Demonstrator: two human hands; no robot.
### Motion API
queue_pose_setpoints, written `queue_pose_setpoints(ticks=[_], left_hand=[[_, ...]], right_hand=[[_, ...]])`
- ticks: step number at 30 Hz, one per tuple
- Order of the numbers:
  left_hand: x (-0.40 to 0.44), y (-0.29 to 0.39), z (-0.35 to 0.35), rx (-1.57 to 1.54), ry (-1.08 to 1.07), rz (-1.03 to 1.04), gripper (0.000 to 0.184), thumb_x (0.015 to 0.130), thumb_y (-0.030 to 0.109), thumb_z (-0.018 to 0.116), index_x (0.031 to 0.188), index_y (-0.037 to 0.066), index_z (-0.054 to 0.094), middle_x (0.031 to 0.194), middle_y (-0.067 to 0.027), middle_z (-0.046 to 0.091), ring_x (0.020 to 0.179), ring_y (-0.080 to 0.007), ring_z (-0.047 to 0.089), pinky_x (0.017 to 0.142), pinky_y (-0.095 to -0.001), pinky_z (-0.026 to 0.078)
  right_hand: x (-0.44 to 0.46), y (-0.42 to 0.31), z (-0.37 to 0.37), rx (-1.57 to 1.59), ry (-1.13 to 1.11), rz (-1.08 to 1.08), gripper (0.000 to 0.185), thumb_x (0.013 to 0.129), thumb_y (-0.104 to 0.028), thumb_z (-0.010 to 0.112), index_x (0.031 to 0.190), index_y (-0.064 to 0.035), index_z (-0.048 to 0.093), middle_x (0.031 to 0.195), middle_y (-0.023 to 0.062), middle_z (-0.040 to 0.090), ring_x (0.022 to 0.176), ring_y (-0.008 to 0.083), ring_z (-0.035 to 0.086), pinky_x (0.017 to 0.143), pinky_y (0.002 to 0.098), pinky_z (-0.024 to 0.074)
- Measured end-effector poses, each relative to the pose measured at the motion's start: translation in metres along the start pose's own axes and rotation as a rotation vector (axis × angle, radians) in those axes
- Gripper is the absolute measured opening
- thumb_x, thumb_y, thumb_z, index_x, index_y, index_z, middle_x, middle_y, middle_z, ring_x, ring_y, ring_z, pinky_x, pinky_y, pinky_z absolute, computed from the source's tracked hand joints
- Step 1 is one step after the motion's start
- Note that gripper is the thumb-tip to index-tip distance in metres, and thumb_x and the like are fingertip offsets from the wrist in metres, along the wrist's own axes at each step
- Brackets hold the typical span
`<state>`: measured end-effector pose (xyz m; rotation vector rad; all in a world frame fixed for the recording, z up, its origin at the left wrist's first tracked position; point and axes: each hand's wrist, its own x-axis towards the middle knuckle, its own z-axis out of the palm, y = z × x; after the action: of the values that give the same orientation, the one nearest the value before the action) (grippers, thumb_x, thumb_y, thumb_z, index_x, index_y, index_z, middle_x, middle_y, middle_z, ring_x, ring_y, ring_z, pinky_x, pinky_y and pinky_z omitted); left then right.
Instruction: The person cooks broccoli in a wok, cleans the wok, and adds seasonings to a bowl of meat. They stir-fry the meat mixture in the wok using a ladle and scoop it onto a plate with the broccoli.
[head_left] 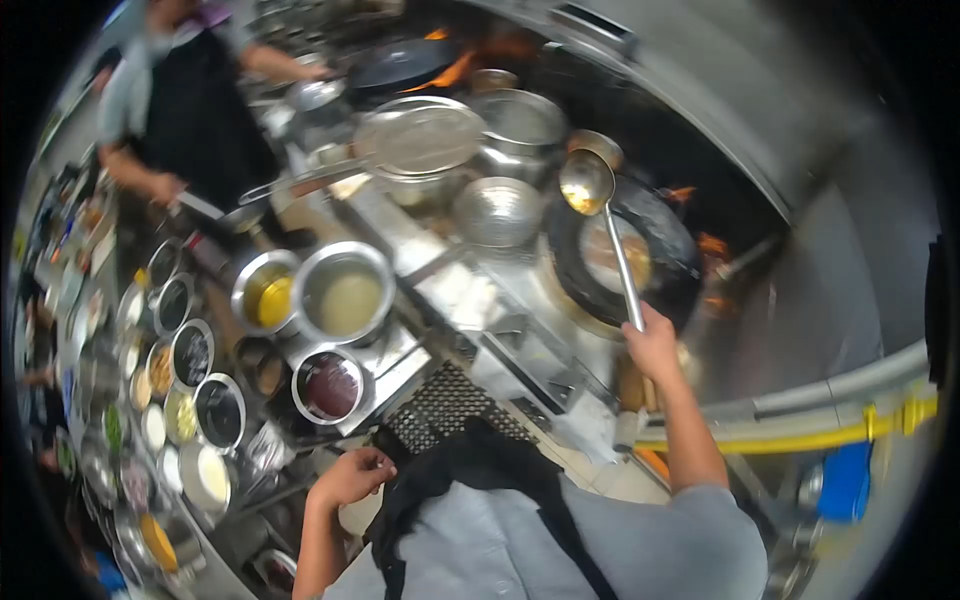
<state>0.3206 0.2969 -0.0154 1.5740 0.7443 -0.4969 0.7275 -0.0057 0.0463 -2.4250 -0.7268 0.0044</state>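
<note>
My right hand (652, 345) grips the handle of a long metal ladle (588, 183), whose bowl is up over the far edge of a black wok (672, 235). Pale liquid or food shows in the wok, and flames burn at its right side. Near my body, my left hand (355, 476) has its fingers curled; whether anything small is between them cannot be made out. Closest to it stands a metal pot of dark red liquid (328, 386). Behind that are a pot of cloudy liquid (345, 292) and a pot of yellow oil (270, 300).
A round strainer (420, 136) lies over a pot, beside a metal pot (518, 120) and a metal bowl (498, 213). Many ingredient bowls fill the left. A co-worker (195, 110) stands back left near another wok (405, 66) with flames. A yellow pipe (800, 432) runs at right.
</note>
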Motion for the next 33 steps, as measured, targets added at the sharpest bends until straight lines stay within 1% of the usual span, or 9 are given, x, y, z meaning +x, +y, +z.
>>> queue_pose_setpoints(ticks=[2,5,9,15,16,18,21,26,33], left_hand=[[-0.012,-0.024,-0.007,-0.049,0.018,0.027,0.017,0.087,0.019,0.065,0.094,0.003,0.064,0.078,-0.0003,0.063,0.065,-0.0081,0.055,0.057,-0.0244,0.045],[-0.033,-0.03,-0.023,-0.087,0.044,0.064,0.02,0.087,0.022,0.067,0.096,0.004,0.064,0.08,0.0009,0.063,0.066,-0.0073,0.055,0.058,-0.0246,0.045],[-0.065,-0.063,-0.054,-0.22,0.169,0.181,0.024,0.087,0.023,0.068,0.101,0.004,0.062,0.079,0.003,0.061,0.07,-0.0058,0.052,0.062,-0.0234,0.044],[-0.115,-0.117,-0.1,-0.334,0.319,0.212,0.024,0.085,0.019,0.071,0.101,0.004,0.063,0.078,0.0052,0.056,0.071,-0.0053,0.048,0.064,-0.0223,0.041],[-0.119,-0.128,-0.106,-0.378,0.312,0.188,0.024,0.084,0.018,0.072,0.101,0.003,0.062,0.077,0.0059,0.056,0.069,-0.0049,0.047,0.063,-0.0218,0.04],[-0.129,-0.141,-0.117,-0.366,0.332,0.19,0.023,0.085,0.018,0.071,0.101,0.004,0.062,0.076,0.0062,0.055,0.068,-0.0045,0.047,0.062,-0.0214,0.04],[-0.136,-0.155,-0.132,-0.421,0.337,0.195,0.022,0.086,0.017,0.07,0.102,0.004,0.062,0.074,0.0065,0.053,0.066,-0.0036,0.046,0.059,-0.0207,0.039],[-0.137,-0.173,-0.145,-0.536,0.333,0.233,0.021,0.087,0.016,0.069,0.102,0.005,0.062,0.072,0.0066,0.052,0.065,-0.0027,0.046,0.056,-0.0201,0.038],[-0.142,-0.175,-0.162,-0.518,0.296,0.197,0.021,0.087,0.015,0.068,0.104,0.004,0.062,0.075,0.0052,0.056,0.066,-0.0036,0.049,0.058,-0.0204,0.04]], right_hand=[[-0.006,-0.098,-0.008,0.58,-0.409,0.348,0.028,0.086,-0.001,0.057,0.115,-0.0018,0.059,0.058,-0.0028,0.047,0.042,0.005,0.042,0.037,0.0232,0.0306],[-0.007,-0.183,0.039,0.693,-0.789,0.336,0.034,0.085,-0.001,0.058,0.119,-0.0018,0.058,0.057,-0.0011,0.048,0.039,0.0072,0.041,0.034,0.0229,0.0307],[-0.008,-0.309,0.14,0.803,-1.215,0.117,0.031,0.086,-0.004,0.061,0.117,-0.002,0.057,0.06,-0.0004,0.048,0.043,0.0072,0.044,0.036,0.0231,0.0333],[-0.018,-0.466,0.295,0.559,-1.097,-0.275,0.017,0.085,-0.005,0.06,0.101,-0.0014,0.062,0.058,0.0001,0.05,0.042,0.0078,0.045,0.036,0.0251,0.035],[-0.017,-0.478,0.317,0.556,-1.104,-0.28,0.017,0.085,-0.005,0.06,0.101,-0.0014,0.062,0.058,0.0001,0.05,0.042,0.0078,0.045,0.036,0.0251,0.035],[-0.016,-0.493,0.359,0.502,-1.003,-0.362,0.029,0.078,-0.011,0.061,0.105,-0.0007,0.066,0.061,0.0074,0.059,0.048,0.0144,0.055,0.046,0.0324,0.0453],[-0.015,-0.505,0.39,0.442,-0.942,-0.41,0.029,0.076,-0.013,0.062,0.1,-0.0003,0.068,0.062,0.0093,0.06,0.049,0.0173,0.057,0.049,0.0337,0.0472],[-0.021,-0.522,0.39,0.39,-1.01,-0.32,0.027,0.076,-0.011,0.062,0.101,-0.0002,0.068,0.059,0.0081,0.059,0.048,0.016,0.056,0.048,0.0331,0.0466],[-0.03,-0.539,0.364,0.561,-1.139,-0.043,0.016,0.084,-0.006,0.059,0.098,-0.0004,0.063,0.059,0.0021,0.05,0.042,0.0108,0.048,0.034,0.0287,0.0385]])
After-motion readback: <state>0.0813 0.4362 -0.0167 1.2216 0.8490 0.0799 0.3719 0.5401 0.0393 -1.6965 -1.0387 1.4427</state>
